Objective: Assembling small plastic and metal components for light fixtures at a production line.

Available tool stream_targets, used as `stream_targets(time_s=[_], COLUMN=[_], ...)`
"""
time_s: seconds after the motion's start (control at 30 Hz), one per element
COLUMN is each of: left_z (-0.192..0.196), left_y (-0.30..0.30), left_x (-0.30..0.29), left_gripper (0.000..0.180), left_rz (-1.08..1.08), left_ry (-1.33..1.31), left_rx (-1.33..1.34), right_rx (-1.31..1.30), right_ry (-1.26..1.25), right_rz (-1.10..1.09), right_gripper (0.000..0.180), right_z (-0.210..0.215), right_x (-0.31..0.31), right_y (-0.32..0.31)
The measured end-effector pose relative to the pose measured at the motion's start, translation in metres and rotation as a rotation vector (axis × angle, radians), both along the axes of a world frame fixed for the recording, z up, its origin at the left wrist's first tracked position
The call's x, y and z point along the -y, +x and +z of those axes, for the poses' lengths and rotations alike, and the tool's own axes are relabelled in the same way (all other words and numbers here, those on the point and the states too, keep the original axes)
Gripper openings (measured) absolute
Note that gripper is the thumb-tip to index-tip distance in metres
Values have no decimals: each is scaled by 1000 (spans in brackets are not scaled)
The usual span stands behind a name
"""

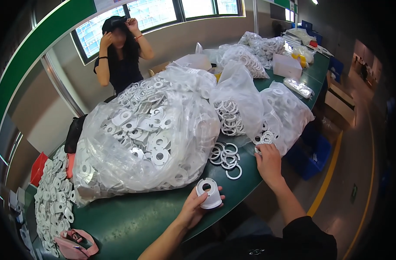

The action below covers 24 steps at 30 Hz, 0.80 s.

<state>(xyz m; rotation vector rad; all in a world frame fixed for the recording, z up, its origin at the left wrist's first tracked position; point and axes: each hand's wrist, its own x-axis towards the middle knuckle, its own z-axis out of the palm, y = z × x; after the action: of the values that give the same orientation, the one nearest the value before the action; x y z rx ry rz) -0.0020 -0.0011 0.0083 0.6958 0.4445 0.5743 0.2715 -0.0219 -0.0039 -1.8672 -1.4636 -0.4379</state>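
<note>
1) Flat white plastic parts (55,197) heaped at left end of green table (124,221)
2) Big clear bag (187,123), full of white parts
3) Left hand (192,209) grasping white cylindrical housing (212,200) at table's near edge
4) Loose white rings (227,155) beside bag
5) Right hand (270,164) at smaller rings (266,137); can't tell from here if gripping any

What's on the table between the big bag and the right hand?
Loose white rings lie there, between the big bag and the right hand, in the head view.
</note>
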Motion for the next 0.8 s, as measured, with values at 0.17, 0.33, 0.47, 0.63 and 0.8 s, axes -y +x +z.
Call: stream_targets(time_s=[0.17,0.33,0.47,0.63,0.8], left_z=[-1,0,0,-1,-11], left_y=[-1,0,1,-1,0], left_x=[0,0,0,-1,1], left_gripper=[55,55,55,57,48], left_rz=[-2,-7,-9,-21,23], left_ry=[2,5,5,-3,83], left_rx=[-4,-3,-13,-18,-139], right_rx=[-12,-146,-201,-464,-346], right_ry=[-80,-106,15,7,-125], right_rz=[-40,-30,133,590,981], right_gripper=[24,24,19,13,16], right_z=[4,11,23,36,19], right_x=[2,9,12,18,21], right_y=[2,3,-10,-51,-97])
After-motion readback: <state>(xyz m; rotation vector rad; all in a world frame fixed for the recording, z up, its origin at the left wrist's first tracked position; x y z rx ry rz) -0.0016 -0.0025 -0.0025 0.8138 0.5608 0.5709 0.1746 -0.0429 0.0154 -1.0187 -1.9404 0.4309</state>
